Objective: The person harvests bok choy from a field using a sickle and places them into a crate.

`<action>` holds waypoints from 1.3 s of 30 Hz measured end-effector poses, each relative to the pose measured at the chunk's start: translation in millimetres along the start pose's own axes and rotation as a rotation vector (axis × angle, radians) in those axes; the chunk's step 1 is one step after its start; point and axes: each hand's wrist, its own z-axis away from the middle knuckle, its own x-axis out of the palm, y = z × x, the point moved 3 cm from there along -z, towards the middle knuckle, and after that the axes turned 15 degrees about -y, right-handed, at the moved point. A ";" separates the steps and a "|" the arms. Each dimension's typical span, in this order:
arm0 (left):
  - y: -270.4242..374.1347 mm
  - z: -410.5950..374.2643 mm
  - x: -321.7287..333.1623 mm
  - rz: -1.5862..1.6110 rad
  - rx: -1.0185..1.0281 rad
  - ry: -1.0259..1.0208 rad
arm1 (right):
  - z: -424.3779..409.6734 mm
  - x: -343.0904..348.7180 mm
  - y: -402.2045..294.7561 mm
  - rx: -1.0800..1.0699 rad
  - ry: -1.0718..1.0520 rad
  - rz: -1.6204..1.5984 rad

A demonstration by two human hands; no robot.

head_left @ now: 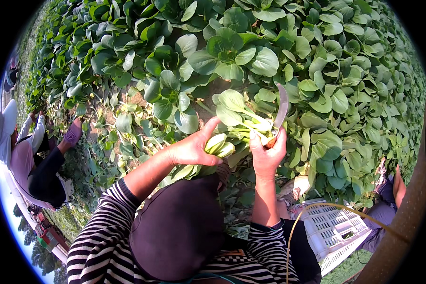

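My left hand [195,147] is closed around cut heads of pak choi [219,145], their pale stem ends pointing right and their leaves hanging below my palm. My right hand [268,154] grips a curved harvesting knife [282,106], its blade tip upward. Against the blade and my right fingers lies another pak choi plant [234,106], its leaves reaching left and its pale base at the knife. Part of the knife's handle is hidden by my fingers. Both hands are just above my raised, dark-clad knee [177,227].
Dense rows of growing pak choi [230,53] stand ahead and to the right. Loose leaves and trimmings [127,120] litter the soil at left. A white plastic crate [333,227] sits at lower right. One person [42,170] crouches at left, another [383,209] at right.
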 end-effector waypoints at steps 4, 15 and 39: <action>26.5 12.6 -10.4 -0.012 -0.068 0.062 | -3.3 -29.5 7.7 -0.001 -0.031 0.417; 32.5 -22.4 3.0 0.363 0.175 -0.077 | 9.0 30.1 -6.6 -0.058 -0.066 -0.222; -41.8 73.7 -101.0 -0.875 -1.013 0.377 | -21.2 149.0 127.2 0.277 -0.502 0.438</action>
